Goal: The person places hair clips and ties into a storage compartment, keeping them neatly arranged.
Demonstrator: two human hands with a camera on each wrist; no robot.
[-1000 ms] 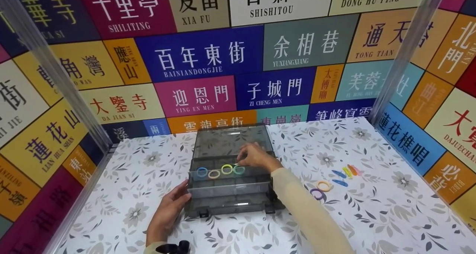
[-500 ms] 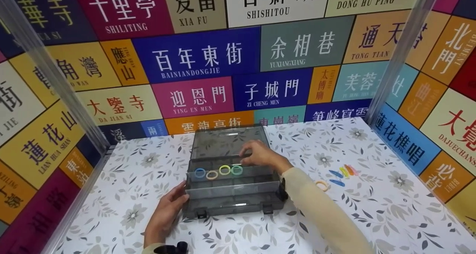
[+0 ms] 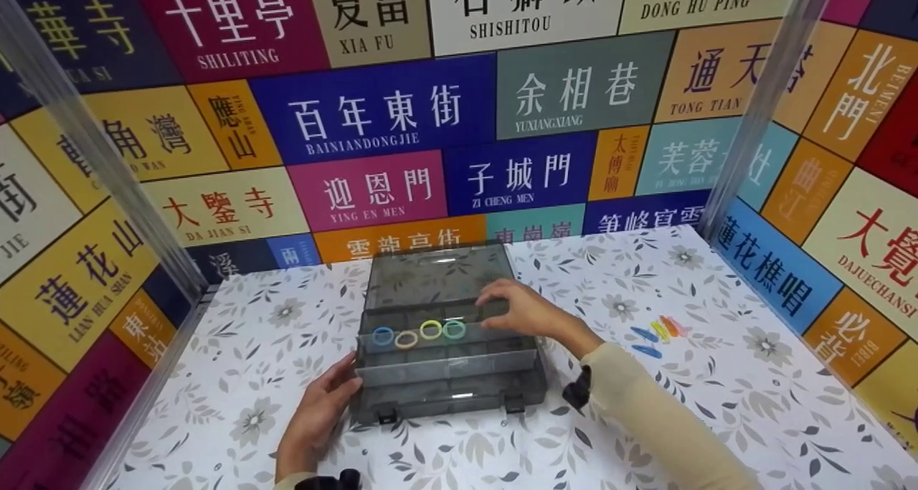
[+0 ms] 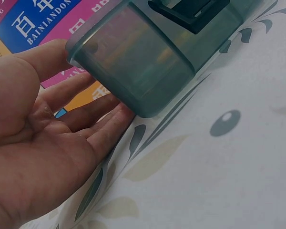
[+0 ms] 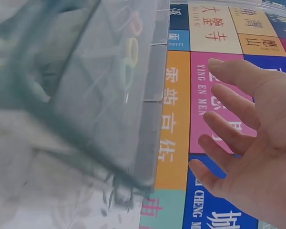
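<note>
A dark translucent storage box (image 3: pixel 452 389) stands with its lid (image 3: pixel 441 278) raised at the back. Several coloured rings sit in a row in its divided tray, among them a blue ring (image 3: pixel 383 336), a yellow ring (image 3: pixel 431 329) and a green ring (image 3: pixel 454 329). At the box's left side, my left hand (image 3: pixel 319 404) touches the wall with extended fingers, its thumb near the upper corner in the left wrist view. My right hand (image 3: pixel 527 309) hovers over the right rear of the box, fingers apart and loosely bent; the right wrist view shows nothing in it.
Right of the box, several small coloured clip-like pieces (image 3: pixel 660 336) lie on the flowered tablecloth (image 3: pixel 251 346). A wall of coloured name panels (image 3: pixel 380 110) rises behind the table. Clear posts (image 3: pixel 746 138) mark the corners.
My right hand has shifted right and its thumb and fingers have spread apart. Its sleeve now covers the spot where a purple and an orange ring lay. The left hand stays at the box.
</note>
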